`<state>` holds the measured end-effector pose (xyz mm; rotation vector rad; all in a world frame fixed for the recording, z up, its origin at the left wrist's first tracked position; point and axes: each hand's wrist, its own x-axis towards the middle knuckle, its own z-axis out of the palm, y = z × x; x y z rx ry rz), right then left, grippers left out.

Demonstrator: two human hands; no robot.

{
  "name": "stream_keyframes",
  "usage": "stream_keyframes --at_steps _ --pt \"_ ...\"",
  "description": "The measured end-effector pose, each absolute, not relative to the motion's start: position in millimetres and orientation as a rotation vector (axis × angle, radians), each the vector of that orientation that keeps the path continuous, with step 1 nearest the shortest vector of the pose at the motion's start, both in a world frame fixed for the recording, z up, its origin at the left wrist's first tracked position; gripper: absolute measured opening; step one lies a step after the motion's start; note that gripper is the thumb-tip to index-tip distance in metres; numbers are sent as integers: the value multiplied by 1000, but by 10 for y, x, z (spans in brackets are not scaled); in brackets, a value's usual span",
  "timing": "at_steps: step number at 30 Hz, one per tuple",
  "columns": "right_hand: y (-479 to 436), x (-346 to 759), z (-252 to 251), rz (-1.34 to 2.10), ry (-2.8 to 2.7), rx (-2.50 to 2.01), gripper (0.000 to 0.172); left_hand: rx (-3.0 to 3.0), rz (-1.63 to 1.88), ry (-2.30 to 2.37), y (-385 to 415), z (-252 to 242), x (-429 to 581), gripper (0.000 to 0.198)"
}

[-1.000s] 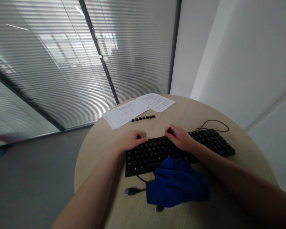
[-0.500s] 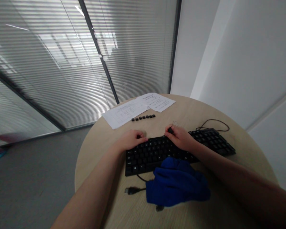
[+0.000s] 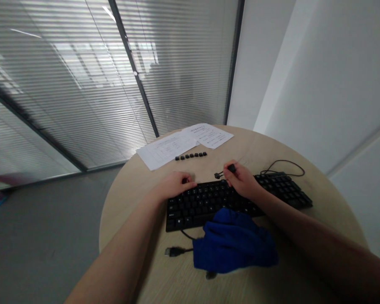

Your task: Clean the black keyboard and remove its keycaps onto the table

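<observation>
A black keyboard (image 3: 198, 202) lies across the table. My left hand (image 3: 177, 185) grips its far edge near the left end, thumb on top and fingers curled. In my right hand (image 3: 242, 180), above the middle of the keyboard, is a keycap puller with a black handle (image 3: 231, 168) and thin wires. A loose black keycap (image 3: 217, 175) hangs at the puller's left end, just beyond the keyboard's far edge. Farther back, several black keycaps (image 3: 191, 156) stand in a row.
Printed papers (image 3: 167, 150) lie at the back of the round wooden table (image 3: 123, 202). A crumpled blue cloth (image 3: 234, 245) covers part of the keyboard's near side. Beside it rests a USB plug (image 3: 175, 252). A looped black cable (image 3: 288, 161) lies at the right.
My right hand has lifted slightly and turned, and a keycap now shows at the end of the puller. My left hand has stayed on the keyboard.
</observation>
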<state>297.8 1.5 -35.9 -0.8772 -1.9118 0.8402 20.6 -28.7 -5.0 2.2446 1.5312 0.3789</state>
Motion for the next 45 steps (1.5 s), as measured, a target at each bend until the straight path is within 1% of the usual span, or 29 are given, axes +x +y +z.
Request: stream_keyframes --at_steps 3,6,10,13,16,19,24,29,37,45 --pt "-41 2975 -310 903 -1916 -848 18 2289 549 1537 -346 39 258 30" --pt "-96 2980 -248 957 -1916 -768 16 2214 737 1486 -422 124 355 36" --pt "-213 2979 -140 1027 -1944 -625 18 2033 845 1289 -499 165 492 43" --pt "-311 2965 -77 1048 -1984 -543 24 1881 813 1125 -516 150 534 41" --pt "-369 2944 -55 1041 -2006 -525 31 1746 739 1032 -505 125 517 33" --pt "-388 2922 -66 1031 -2022 -533 38 1662 741 1007 -475 94 476 28" --pt "-400 2898 -112 1074 -2018 -576 43 1618 766 1007 -431 45 426 28" --pt "-405 2892 -156 1074 -2040 -573 43 1581 802 1050 -432 37 420 26" --pt "-418 2870 -174 1053 -2041 -594 45 1599 845 1116 -409 3 382 29" --pt "-523 2797 -82 783 -2138 -523 43 1592 930 1170 -390 -22 355 32"
